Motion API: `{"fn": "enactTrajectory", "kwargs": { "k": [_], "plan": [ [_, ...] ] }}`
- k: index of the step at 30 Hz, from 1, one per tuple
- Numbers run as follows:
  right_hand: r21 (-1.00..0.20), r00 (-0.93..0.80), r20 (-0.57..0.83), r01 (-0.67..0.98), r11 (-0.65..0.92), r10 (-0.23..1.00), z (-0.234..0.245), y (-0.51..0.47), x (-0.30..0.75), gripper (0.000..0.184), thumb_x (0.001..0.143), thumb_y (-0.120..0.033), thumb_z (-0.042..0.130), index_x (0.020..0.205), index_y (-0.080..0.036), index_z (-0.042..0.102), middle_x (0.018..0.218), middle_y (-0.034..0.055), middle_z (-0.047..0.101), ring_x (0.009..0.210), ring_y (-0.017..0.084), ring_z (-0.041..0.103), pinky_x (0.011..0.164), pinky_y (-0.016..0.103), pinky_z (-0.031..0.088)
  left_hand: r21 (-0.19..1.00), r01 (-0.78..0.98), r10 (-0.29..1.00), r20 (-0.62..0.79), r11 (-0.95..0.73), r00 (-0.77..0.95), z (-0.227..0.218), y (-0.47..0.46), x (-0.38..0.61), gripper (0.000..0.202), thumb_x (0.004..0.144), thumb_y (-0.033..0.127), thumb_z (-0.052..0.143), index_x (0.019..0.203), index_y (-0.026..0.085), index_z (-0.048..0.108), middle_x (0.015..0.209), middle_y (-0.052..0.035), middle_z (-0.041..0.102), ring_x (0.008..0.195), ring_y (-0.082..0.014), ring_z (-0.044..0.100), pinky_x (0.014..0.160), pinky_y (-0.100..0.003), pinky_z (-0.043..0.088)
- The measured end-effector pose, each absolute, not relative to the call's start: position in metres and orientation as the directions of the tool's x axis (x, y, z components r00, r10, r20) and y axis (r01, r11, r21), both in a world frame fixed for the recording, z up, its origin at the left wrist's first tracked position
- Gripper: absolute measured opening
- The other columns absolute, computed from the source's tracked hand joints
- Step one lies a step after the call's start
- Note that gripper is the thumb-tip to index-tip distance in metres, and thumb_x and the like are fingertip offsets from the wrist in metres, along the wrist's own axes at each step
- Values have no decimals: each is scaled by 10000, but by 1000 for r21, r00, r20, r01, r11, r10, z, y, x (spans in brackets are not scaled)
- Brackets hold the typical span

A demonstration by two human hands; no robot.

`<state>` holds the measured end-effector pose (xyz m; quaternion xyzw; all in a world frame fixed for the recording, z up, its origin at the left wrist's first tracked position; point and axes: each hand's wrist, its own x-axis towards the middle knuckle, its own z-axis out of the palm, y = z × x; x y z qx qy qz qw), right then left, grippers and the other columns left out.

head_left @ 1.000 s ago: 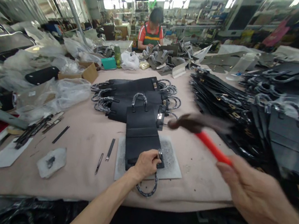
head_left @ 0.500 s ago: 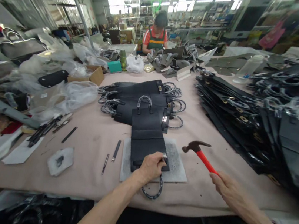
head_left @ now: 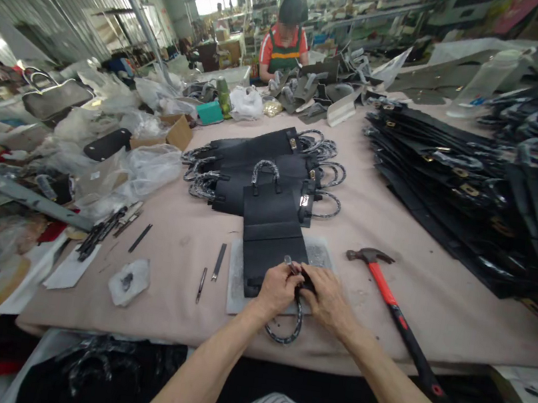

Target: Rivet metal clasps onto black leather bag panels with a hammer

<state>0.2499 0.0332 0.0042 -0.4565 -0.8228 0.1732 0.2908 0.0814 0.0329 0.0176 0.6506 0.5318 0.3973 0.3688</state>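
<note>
A black bag panel (head_left: 274, 219) with wrapped loop handles lies over a pale slab (head_left: 235, 299), its near corner between my hands. My left hand (head_left: 279, 289) is closed on a short shiny metal tool (head_left: 288, 260), whose rounded end shows above the fingers. Close beside it, my right hand (head_left: 330, 299) pinches the panel's near right corner; the fingertips are partly hidden. A wrapped handle (head_left: 283, 339) loops out below both hands. On the table to the right rests a claw hammer (head_left: 383, 282) with a red and black grip, untouched.
Several black panels (head_left: 251, 182) are stacked behind the slab. A larger pile of black bags (head_left: 436, 166) covers the right side. Thin metal tools (head_left: 219, 263) and a small plastic wrapper (head_left: 128, 281) lie at left. A co-worker (head_left: 285, 49) sits across the table.
My right hand has let go of the hammer, which now lies on the table, and has moved left to the panel's corner beside my left hand. The corner is now lifted.
</note>
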Motion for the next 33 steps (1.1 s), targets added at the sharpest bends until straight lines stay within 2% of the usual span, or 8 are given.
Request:
{"fn": "enactTrajectory", "kwargs": {
  "k": [6, 9, 13, 15, 18, 21, 26, 33],
  "plan": [
    [-532, -439, 256, 680, 505, 861, -5, 29, 260, 554, 861, -155, 616, 1408, -199, 542, 1348, 118, 641, 1162, 292, 576, 997, 482, 477, 982, -151, 946, -152, 112, -287, 38, 61, 43, 397, 910, 535, 604, 981, 145, 624, 1007, -125, 735, 871, -240, 741, 741, -345, 607],
    [-506, -467, 224, 694, 512, 855, 7, 30, 258, 470, 896, -171, 592, 1364, -208, 586, 1336, 104, 640, 1149, 270, 574, 1001, 452, 452, 954, 231, 930, -102, 192, -352, 55, 63, -22, 340, 866, 489, 659, 881, 150, 642, 886, -95, 734, 805, -227, 722, 727, -311, 580],
    [-333, -546, 139, 760, 558, 826, 30, 36, 245, 245, 950, -234, 574, 1152, -204, 711, 1210, 109, 670, 1052, 270, 576, 996, 464, 390, 356, 849, 914, -41, 390, -403, 67, 40, -109, 230, 945, 338, 563, 822, 169, 660, 868, -120, 736, 909, -286, 714, 810, -350, 535],
    [-223, -582, 72, 782, 582, 810, 40, 42, 237, 172, 951, -254, 589, 1020, -189, 733, 1102, 124, 678, 1015, 282, 574, 968, 460, 378, 71, 889, 886, -148, 453, -440, 68, 24, -135, 248, 974, 340, 541, 880, 165, 689, 911, -145, 742, 946, -313, 717, 807, -363, 528],
    [-140, -641, 6, 759, 636, 767, 46, 53, 227, 131, 949, -237, 595, 921, -182, 711, 983, 116, 666, 931, 260, 590, 851, 391, 399, -123, 886, 850, -247, 448, -465, 65, 4, -146, 276, 1002, 316, 516, 981, 133, 722, 1014, -188, 731, 1000, -345, 707, 829, -401, 529],
    [-106, -713, -22, 698, 708, 700, 46, 63, 223, 94, 940, -195, 598, 908, -174, 684, 940, 102, 656, 853, 226, 601, 752, 337, 402, -72, 939, 931, -128, 335, -342, 60, -8, -125, 232, 1004, 252, 535, 1080, 124, 713, 1146, -185, 697, 1081, -329, 672, 921, -413, 515],
    [-14, -828, -50, 560, 829, 558, 46, 68, 221, 146, 936, -91, 527, 925, -152, 659, 925, 112, 649, 813, 219, 609, 689, 318, 412, 237, 951, 979, 98, -200, 181, 50, -6, -51, 131, 1009, 195, 585, 1083, 195, 692, 1114, -77, 704, 1056, -232, 648, 983, -357, 492],
    [90, -895, -76, 432, 897, 439, 43, 61, 218, 170, 897, -31, 488, 932, -131, 621, 877, 126, 633, 734, 212, 592, 601, 311, 393, 17, 852, 852, -25, -523, 523, 47, 9, -6, 108, 972, 91, 534, 992, 133, 631, 1024, -118, 617, 974, -273, 581, 825, -377, 507]
  ]
}}
